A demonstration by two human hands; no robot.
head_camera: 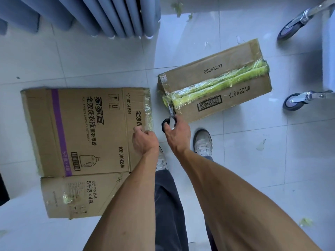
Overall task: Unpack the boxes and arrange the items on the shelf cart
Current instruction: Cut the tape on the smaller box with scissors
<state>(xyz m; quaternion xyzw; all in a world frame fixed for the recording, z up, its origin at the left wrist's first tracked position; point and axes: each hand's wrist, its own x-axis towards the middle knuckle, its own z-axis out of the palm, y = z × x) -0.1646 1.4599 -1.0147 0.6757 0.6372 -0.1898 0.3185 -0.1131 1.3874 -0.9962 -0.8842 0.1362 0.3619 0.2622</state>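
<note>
I stand over two cardboard boxes on the pale tiled floor (90, 66). My right hand (178, 132) is closed around the black handles of a pair of scissors (170, 115), and the blades point away from me, with their tips at the near end of the smaller box (217, 82). This box lies at an angle to my right, and a wide strip of clear tape over yellow-green tape (217, 82) runs along its top seam. The tape looks wrinkled and partly loose, but I cannot tell if the blades are already cutting into it or only touching it.

My left hand (145, 140) rests on the right edge of the big box (78, 131), which stands to my left. The fingers are curled at the edge, near a strip of shiny clear tape (148, 113); I cannot see if they grip something or only press on the cardboard. The big box has a purple stripe and black printed text on its top, and its near side faces me with more print.

My two shoes (203, 142) stand between the boxes, and one is partly hidden under my left arm. To the far right I see two wheels (293, 101) of the cart, well apart from both boxes. Small green scraps (261, 144) lie on the floor.
</note>
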